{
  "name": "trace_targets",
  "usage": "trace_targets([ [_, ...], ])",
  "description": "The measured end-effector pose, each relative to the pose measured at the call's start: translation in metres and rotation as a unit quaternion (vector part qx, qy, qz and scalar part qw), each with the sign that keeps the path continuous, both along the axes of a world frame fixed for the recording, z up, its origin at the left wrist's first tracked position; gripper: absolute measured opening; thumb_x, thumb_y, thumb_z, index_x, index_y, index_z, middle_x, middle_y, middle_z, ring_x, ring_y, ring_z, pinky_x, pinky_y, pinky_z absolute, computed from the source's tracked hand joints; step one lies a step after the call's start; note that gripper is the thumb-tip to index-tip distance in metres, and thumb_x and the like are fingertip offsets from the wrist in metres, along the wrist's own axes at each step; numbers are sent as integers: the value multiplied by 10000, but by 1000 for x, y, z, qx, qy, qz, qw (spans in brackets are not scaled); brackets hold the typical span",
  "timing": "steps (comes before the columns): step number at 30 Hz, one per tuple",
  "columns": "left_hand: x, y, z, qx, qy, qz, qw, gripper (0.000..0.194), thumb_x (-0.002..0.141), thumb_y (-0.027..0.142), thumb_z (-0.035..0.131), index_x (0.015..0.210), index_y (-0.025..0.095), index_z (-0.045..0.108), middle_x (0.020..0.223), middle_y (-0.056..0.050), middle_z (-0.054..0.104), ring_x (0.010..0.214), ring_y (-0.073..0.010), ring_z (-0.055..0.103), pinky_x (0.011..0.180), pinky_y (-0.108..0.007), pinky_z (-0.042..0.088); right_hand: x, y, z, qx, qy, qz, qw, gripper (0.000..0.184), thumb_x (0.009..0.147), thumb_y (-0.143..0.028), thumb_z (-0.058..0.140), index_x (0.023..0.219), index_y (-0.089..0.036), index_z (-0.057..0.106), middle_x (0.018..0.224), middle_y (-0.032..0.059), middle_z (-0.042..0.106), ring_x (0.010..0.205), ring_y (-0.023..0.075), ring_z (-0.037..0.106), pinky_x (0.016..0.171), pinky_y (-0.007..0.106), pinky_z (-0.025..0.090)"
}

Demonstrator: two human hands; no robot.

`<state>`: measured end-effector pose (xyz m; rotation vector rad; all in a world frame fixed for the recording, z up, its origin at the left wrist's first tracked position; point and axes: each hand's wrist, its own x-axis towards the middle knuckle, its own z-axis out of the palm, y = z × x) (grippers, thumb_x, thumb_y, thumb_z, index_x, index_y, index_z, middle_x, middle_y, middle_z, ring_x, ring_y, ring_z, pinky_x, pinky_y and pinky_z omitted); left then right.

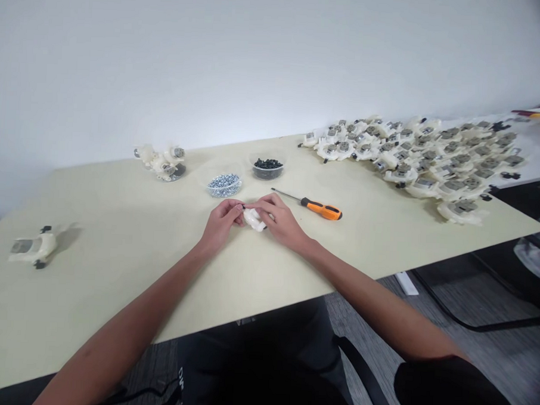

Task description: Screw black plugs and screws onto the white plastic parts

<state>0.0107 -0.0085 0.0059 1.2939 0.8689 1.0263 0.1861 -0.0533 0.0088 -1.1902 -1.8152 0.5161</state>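
A person's left hand and right hand pinch a small white plastic part at a cream tabletop, their fingertips meeting just above it (a dark speck at the fingertips is too small to identify). Just beyond the hands, a screwdriver with an orange-and-black handle lies to the right, its thin shaft pointing left. Farther back, a shallow bowl of silver screws sits beside a bowl of small black pieces. To the far left, a small cluster of white parts with metal tops rests near the wall, while a single white assembly lies alone at the left. A large spread of similar white assemblies with metal tops covers the far right of the tabletop and runs onto a paler surface. A plain white wall rises behind the tabletop. Below its near edge, grey carpet fills the floor, with a black cable curving across it at the right.
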Motion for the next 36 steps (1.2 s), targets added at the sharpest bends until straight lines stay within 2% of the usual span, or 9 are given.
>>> trace_targets([
  [5, -5, 2, 5, 76, 100, -3, 992, 168, 801, 340, 631, 858, 184, 606, 699, 13, 559, 628, -104, 500, 626, -242, 395, -1, 1, -2, 6, 1, -2, 1000, 339, 976, -239, 379, 1162, -320, 651, 1031, 61, 498, 997, 184, 537, 911, 375, 447],
  [10, -11, 5, 7, 117, 148, -6, 982, 163, 805, 346, 623, 845, 190, 604, 718, 8, 562, 660, -115, 494, 645, -239, 379, -2, 1, -3, 3, 3, -5, 1000, 344, 973, -243, 379, 1176, -339, 639, 1042, 59, 517, 1023, 195, 536, 920, 391, 446],
  [14, -12, 5, 10, 116, 158, -11, 981, 148, 794, 332, 627, 831, 190, 613, 739, 6, 576, 677, -120, 494, 652, -238, 368, -3, 0, -2, -9, -8, -6, 1000, 347, 970, -236, 374, 1144, -311, 664, 1040, 65, 498, 981, 189, 541, 890, 379, 456],
  [21, -12, 7, 7, 97, 110, -20, 989, 175, 848, 354, 561, 841, 186, 608, 695, 9, 525, 658, -119, 472, 655, -247, 367, 0, 1, -3, -7, -1, -11, 1000, 345, 960, -202, 390, 1153, -317, 653, 1041, 60, 499, 1020, 187, 533, 936, 384, 432],
  [25, -11, 6, 8, 127, 140, -10, 982, 164, 834, 348, 585, 908, 205, 616, 786, 0, 571, 696, -119, 491, 684, -245, 378, -2, 1, -3, -4, -2, -5, 1000, 349, 962, -198, 383, 1143, -310, 660, 1034, 61, 490, 989, 182, 538, 893, 368, 451],
  [30, -13, 7, 15, 133, 169, -16, 976, 178, 817, 374, 602, 815, 196, 607, 739, 5, 569, 674, -121, 496, 658, -243, 370, -3, 1, -3, -3, -2, -4, 1000, 346, 966, -200, 378, 1149, -295, 656, 1034, 64, 485, 989, 179, 535, 899, 366, 445],
  [36, -20, 11, 20, 129, 200, -42, 970, 197, 779, 378, 641, 819, 187, 618, 765, -2, 595, 690, -124, 512, 652, -240, 372, -3, 0, -3, -10, -5, -2, 1000, 338, 970, -212, 382, 1156, -308, 647, 1021, 60, 486, 995, 178, 533, 908, 365, 443],
])
